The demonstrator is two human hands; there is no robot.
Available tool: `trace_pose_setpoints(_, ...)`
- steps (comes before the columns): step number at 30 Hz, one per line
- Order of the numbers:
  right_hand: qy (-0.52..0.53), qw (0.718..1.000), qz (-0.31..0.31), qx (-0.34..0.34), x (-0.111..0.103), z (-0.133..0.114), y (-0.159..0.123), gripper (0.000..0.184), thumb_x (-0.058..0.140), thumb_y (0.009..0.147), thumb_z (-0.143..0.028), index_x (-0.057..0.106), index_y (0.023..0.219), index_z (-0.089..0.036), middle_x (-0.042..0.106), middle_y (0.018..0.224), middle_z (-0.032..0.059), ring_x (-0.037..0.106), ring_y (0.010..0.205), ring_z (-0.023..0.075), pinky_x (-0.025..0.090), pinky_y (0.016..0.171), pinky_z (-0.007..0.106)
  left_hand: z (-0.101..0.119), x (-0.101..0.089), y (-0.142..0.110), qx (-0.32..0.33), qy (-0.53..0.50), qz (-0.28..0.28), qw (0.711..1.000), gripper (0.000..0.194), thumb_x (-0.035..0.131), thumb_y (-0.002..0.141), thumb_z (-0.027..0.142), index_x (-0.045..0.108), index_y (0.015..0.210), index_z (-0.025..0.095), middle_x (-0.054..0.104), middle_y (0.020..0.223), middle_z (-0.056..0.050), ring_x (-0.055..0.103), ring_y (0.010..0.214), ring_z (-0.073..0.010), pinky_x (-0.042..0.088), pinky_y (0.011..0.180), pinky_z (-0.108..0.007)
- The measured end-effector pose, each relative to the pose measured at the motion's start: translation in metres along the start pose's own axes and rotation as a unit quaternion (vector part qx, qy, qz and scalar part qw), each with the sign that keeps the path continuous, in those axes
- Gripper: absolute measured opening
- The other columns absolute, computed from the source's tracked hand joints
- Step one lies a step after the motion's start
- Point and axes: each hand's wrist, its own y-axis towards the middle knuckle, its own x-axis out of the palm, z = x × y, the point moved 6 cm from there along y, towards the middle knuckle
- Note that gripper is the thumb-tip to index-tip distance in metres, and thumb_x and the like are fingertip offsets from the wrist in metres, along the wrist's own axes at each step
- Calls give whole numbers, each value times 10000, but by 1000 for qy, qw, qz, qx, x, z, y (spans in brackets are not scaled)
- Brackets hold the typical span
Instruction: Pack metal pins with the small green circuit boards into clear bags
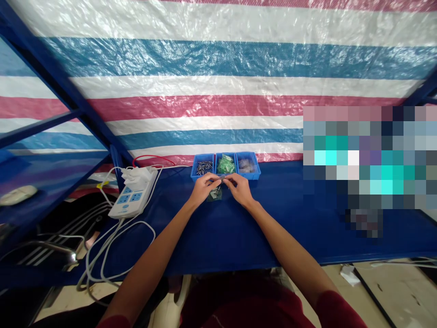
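A small clear plastic bag [215,195] with small pieces inside hangs between my hands, just in front of the blue bins. My left hand [204,187] is closed, its thumb and fingers pinching the bag's upper edge. My right hand [241,188] is also closed, fingertips pinched at the same edge and close to the left ones. What the pieces in the bag are is too small to tell. Right behind my hands, the left blue bin [192,171] holds dark and silvery metal pieces. Green packets [226,164] fill the middle bin, and clear packets [246,166] lie in the right bin [258,172].
A white power strip [128,200] with plugged-in adapters stands on the blue table [218,241] at the left, with loose white cables [105,255] around it. Striped plastic sheeting [218,105] rises behind the table. A pixelated area covers the right side.
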Motion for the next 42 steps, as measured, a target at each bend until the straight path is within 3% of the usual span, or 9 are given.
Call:
trace_pose_setpoints(7, -8, 1000, -18, -18, 2, -2, -3, 285, 503, 894, -250, 628, 1150, -241, 619, 1028, 68, 586, 680, 147, 506, 642, 283, 1, -2, -2, -43, -54, 5, 998, 364, 724, 726, 426, 596, 961, 179, 614, 636, 21, 562, 552, -128, 493, 640, -288)
trace_pose_setpoints(13, -32, 999, -1, -38, 2, 0, -1, 209, 514, 925, -327, 692, 933, -219, 624, 924, 74, 605, 798, 183, 500, 729, 294, 1, 5, -3, -51, -73, -40, 995, 330, 662, 783, 454, 615, 943, 169, 600, 635, 17, 549, 548, -115, 466, 598, -252)
trace_pose_setpoints(18, -14, 1000, -1, 4, 1, 3, 0, 250, 527, 916, -368, 687, 821, -201, 644, 750, 43, 588, 666, 170, 492, 675, 292, 3, 1, -1, -13, -6, -17, 1000, 331, 709, 728, 470, 664, 788, 148, 638, 728, -27, 596, 665, -154, 484, 639, -270)
trace_pose_setpoints(24, -8, 999, -30, -18, 2, -3, -3, 327, 530, 874, -246, 617, 1190, -243, 625, 1024, 67, 581, 665, 147, 513, 645, 289, 0, -2, -3, -55, -76, 6, 996, 416, 711, 745, 421, 583, 1050, 169, 627, 627, 17, 571, 521, -119, 489, 590, -267)
trace_pose_setpoints(28, -21, 999, -29, -31, 4, -5, -3, 213, 514, 882, -258, 693, 993, -223, 633, 970, 76, 609, 766, 175, 516, 740, 316, 0, 4, -3, -72, -127, -21, 989, 483, 715, 748, 436, 520, 1117, 194, 599, 594, 41, 554, 500, -104, 465, 553, -235)
trace_pose_setpoints(31, 57, 997, -6, 50, 3, 6, 0, 176, 590, 839, -340, 687, 811, -195, 638, 753, 45, 609, 677, 181, 526, 676, 325, -1, -2, -1, -63, -119, 18, 991, 381, 612, 819, 520, 574, 986, 180, 540, 528, 46, 489, 443, -89, 399, 474, -209)
trace_pose_setpoints(34, 238, 950, 56, 196, 2, 27, 0, 233, 675, 762, -404, 639, 735, -176, 638, 644, 20, 596, 543, 162, 538, 566, 314, -1, -15, 0, -41, -50, 83, 994, 372, 580, 832, 536, 617, 842, 165, 512, 505, 38, 447, 418, -80, 337, 429, -203)
trace_pose_setpoints(38, 442, 843, 129, 278, -1, 37, -1, 365, 743, 708, -327, 611, 1010, -172, 723, 898, 64, 703, 752, 203, 592, 739, 369, 2, -19, 0, -13, 27, 91, 995, 307, 603, 827, 467, 649, 792, 166, 532, 533, 28, 462, 448, -87, 365, 462, -214)
trace_pose_setpoints(42, 452, 848, 161, 225, -11, 28, 2, 489, 715, 715, -298, 563, 1171, -210, 713, 1027, 47, 702, 803, 189, 583, 780, 369, 3, -14, -3, 9, 100, 70, 992, 262, 583, 839, 415, 668, 798, 171, 540, 540, 28, 493, 479, -101, 401, 503, -217)
